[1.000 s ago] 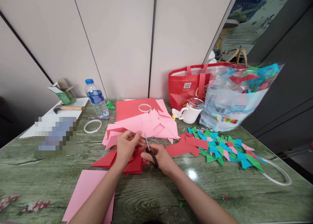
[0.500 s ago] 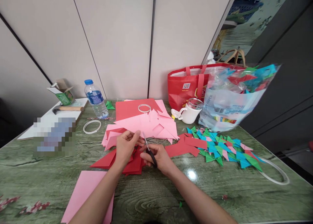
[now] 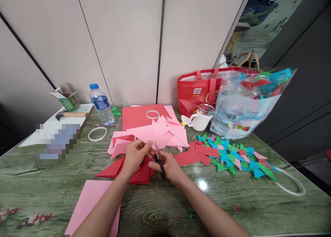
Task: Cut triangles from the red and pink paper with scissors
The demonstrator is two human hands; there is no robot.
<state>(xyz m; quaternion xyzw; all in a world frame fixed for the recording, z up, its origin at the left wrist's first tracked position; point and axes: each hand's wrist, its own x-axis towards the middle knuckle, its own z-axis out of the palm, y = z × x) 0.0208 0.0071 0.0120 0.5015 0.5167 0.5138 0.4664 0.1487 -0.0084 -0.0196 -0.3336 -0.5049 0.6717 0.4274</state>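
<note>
A: What was on the table [image 3: 160, 209]?

B: One water bottle [image 3: 101, 104], one white mug [image 3: 200, 120], three white rings that I could count, and one pair of scissors [image 3: 159, 158].

A: And the hands?

B: Both forearms reached in, meeting mid-table above red sheets. The left hand [image 3: 136, 156] had its fingers pinched on a pink paper piece [image 3: 155, 133]; the right hand [image 3: 169, 165] had its fingers curled through the scissor handles, blades up against the paper.

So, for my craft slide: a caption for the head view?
Left hand steadies pink paper sheet as right hand works black-handled scissors.
</note>
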